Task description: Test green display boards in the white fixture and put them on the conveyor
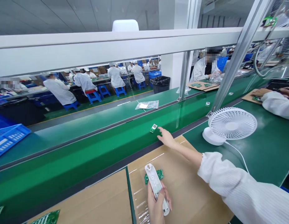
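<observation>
A long white plastic housing (153, 179) lies tilted in my left hand (156, 202), fingers wrapped round its lower half over the cardboard. Its inner side faces up, and a small board seems to sit in the lower part. A green circuit board (160, 174) shows behind the housing, partly hidden by it. My right hand (166, 137) is stretched out over the near edge of the green conveyor belt (107, 140), fingers apart and holding nothing. Just beyond its fingertips, a small circuit board with a pale screen (153, 128) rests on the belt, apparently not touched.
A white fan (232, 126) stands to the right, its cable trailing over the green table. Cardboard sheets (102, 199) cover the near bench. More circuit boards (207, 104) lie along the belt. A metal post (238, 59) rises beside the fan. A co-worker's sleeve (278, 104) is at right.
</observation>
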Demonstrator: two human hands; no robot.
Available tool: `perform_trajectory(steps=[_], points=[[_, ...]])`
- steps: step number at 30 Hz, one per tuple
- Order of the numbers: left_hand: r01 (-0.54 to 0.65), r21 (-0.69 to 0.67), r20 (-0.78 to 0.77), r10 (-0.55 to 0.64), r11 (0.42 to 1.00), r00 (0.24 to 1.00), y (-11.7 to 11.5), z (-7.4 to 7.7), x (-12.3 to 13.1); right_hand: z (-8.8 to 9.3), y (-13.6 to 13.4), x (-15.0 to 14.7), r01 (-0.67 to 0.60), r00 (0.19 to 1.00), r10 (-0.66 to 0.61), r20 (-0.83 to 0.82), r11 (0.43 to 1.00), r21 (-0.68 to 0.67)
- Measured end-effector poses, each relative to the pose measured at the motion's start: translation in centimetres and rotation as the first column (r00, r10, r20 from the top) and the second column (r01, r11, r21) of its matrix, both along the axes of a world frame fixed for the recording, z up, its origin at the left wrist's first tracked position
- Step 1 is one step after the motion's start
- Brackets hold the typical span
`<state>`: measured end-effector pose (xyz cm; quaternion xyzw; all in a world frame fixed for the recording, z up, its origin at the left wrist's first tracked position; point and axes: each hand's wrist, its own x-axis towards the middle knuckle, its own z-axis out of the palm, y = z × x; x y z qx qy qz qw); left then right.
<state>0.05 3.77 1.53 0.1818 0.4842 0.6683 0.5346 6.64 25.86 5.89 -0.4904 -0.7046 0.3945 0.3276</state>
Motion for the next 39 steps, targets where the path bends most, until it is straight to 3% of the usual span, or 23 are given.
perform_trajectory(steps=[4,6,7,8,13,17,20,25,28,31,35,39], points=[[-0.043,-0.011,-0.008,0.043,0.999,0.999,-0.1,0.2,-0.2,-0.4,-5.9,1.6,-0.264,0.962,0.262,0.07,0.964,0.018],[-0.087,-0.012,-0.018,0.087,0.996,0.996,-0.1,0.4,-0.3,-0.7,-8.8,2.3,-0.521,0.85,0.519,0.089,0.854,-0.012],[-0.11,-0.014,-0.024,0.11,0.994,0.994,-0.1,0.5,-0.3,-0.8,-10.0,2.6,-0.6,0.797,0.599,0.076,0.8,0.0],[-0.131,-0.018,-0.033,0.13,0.991,0.991,0.0,0.6,-0.4,-0.9,-10.9,2.8,-0.625,0.78,0.623,0.059,0.781,0.005],[-0.124,-0.045,-0.079,0.12,0.991,0.99,0.1,0.7,-0.4,-0.8,-11.9,3.5,-0.513,0.855,0.5,-0.139,0.854,-0.086],[-0.116,-0.073,-0.143,0.105,0.991,0.984,0.2,0.7,0.0,-0.1,-11.5,4.1,-0.243,0.942,0.209,-0.262,0.965,-0.104],[-0.084,-0.087,-0.154,0.07,0.993,0.986,0.3,0.5,0.3,0.6,-11.5,4.5,-0.09,0.951,0.052,-0.304,0.99,-0.112],[0.012,-0.102,-0.171,-0.03,0.995,0.985,0.3,-0.1,0.6,1.1,-11.6,4.5,-0.228,0.872,0.123,-0.473,0.959,-0.171],[0.044,-0.116,-0.169,-0.063,0.992,0.983,0.3,-0.4,0.7,0.7,-11.8,4.2,-0.325,0.835,0.138,-0.532,0.905,-0.276],[0.052,-0.129,-0.167,-0.074,0.99,0.983,0.2,-0.3,0.6,-0.1,-12.0,3.9,-0.342,0.836,0.119,-0.536,0.877,-0.338],[0.145,-0.141,-0.158,-0.167,0.979,0.973,-0.1,0.3,0.5,-0.9,-12.2,3.7,-0.333,0.871,0.165,-0.462,0.891,-0.308],[0.155,-0.135,-0.142,-0.174,0.979,0.975,-0.3,1.2,0.6,-1.3,-12.5,3.6,-0.286,0.915,0.205,-0.348,0.936,-0.203]])
